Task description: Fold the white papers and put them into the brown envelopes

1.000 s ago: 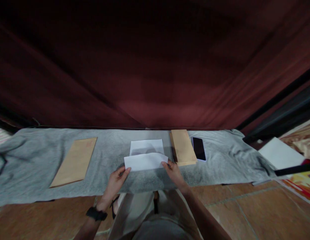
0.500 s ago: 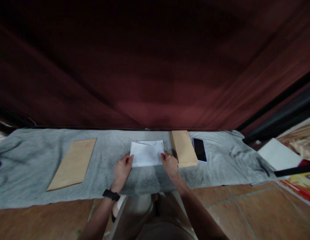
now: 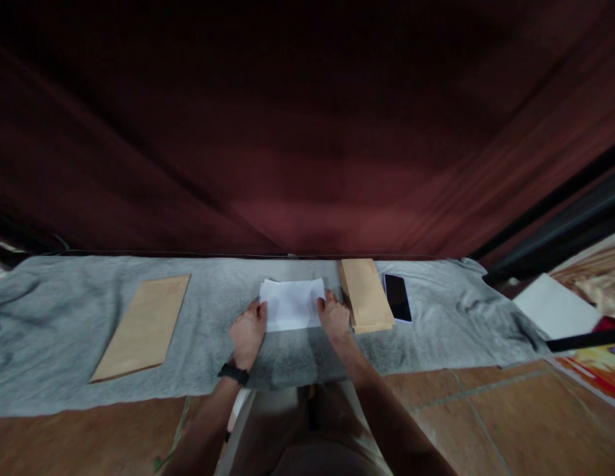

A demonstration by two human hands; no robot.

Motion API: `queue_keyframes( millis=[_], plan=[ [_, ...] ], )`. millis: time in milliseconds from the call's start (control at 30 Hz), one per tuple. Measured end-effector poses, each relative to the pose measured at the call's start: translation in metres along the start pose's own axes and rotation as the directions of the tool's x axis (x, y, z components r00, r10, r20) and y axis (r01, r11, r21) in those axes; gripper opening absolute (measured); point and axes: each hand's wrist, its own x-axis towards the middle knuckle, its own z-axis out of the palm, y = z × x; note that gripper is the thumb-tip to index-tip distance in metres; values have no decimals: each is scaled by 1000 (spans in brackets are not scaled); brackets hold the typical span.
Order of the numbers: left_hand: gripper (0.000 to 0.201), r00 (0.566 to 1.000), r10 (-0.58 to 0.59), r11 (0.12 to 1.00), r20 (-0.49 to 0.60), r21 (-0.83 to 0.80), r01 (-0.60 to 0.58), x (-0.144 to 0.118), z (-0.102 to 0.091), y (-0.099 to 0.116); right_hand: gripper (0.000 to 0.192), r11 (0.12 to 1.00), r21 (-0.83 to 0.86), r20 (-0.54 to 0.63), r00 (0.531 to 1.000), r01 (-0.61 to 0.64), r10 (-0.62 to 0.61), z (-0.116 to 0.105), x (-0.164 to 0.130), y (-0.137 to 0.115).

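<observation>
A folded sheet of white paper [image 3: 293, 305] lies in front of me, between my two hands. Its left edge is pinched by my left hand [image 3: 248, 330], which has a black band on the wrist. On the opposite edge my right hand [image 3: 333, 317] grips the paper with the thumb on top and the other fingers partly hidden. Just right of that hand rests a stack of brown paper envelopes [image 3: 367, 294]. Farther left, a brown envelope [image 3: 143, 327] with a faint reddish print in its top corner lies flat.
The grey cloth [image 3: 208, 297] covers the long surface. A phone [image 3: 397, 297] with a dark screen lies beside the envelope stack. Behind hangs a dark red curtain [image 3: 297, 165]. A white panel [image 3: 557, 307] and a black bar stand at the right, above the tiled floor [image 3: 515, 410].
My fingers have shifted upward along the paper's sides. The paper's upper flap now lies flatter and more even, and my left forearm has moved slightly right.
</observation>
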Motion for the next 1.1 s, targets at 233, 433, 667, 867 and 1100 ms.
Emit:
queue_keyframes(
  millis=[233,433,667,867,1100],
  plan=[
    [46,998,47,996,-33,82,-44,1,4,2,44,980,98,-148,976,176,-160,11,-3,-11],
    [45,998,51,996,-20,72,-50,1,4,2,48,917,172,-73,933,360,-352,31,-13,-34],
    [36,980,80,994,-183,85,-65,2,10,3,51,919,129,-54,928,372,-368,42,-21,-32],
    [48,823,503,852,-264,-9,-524,9,39,31,51,926,130,-36,935,356,-354,40,-21,-33],
    [56,860,490,871,-142,39,-490,12,63,45,47,928,193,-25,947,319,-320,39,-13,-34]
  ],
)
